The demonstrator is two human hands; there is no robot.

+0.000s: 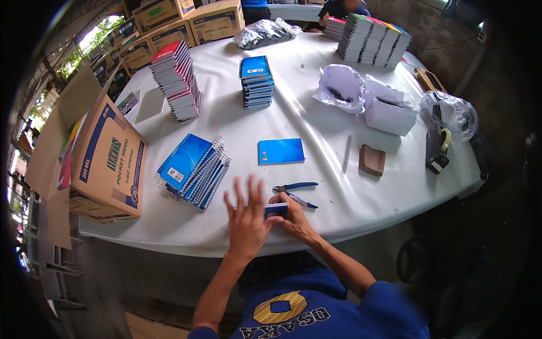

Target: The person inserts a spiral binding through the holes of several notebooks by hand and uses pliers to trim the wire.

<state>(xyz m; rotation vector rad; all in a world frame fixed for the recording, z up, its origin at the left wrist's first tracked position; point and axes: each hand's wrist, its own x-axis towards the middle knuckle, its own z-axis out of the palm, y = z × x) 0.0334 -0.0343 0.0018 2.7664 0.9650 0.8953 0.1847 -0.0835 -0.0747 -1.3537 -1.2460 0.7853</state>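
Near the table's front edge my right hand (pixel 294 219) grips a small blue notebook (pixel 275 209), held with a narrow edge facing up. My left hand (pixel 248 217) is raised at the notebook's left side, fingers spread, its thumb close to the cover; whether it touches cannot be made out. Just beyond my right hand lie blue-handled pliers (pixel 299 185) and a blue and white pen (pixel 302 200). Farther off, a single blue notebook (pixel 280 151) rests flat. To the left, a fanned pile of blue spiral notebooks (pixel 192 169) has its coils sticking out.
Stacks of blue (pixel 256 85) and red notebooks (pixel 176 82) stand farther back. An open carton (pixel 110 161) is at left. On the right are a loose coil (pixel 346 153), a brown block (pixel 372 160), paper-lined containers (pixel 389 107) and a tape dispenser (pixel 437 150). People are at the far side.
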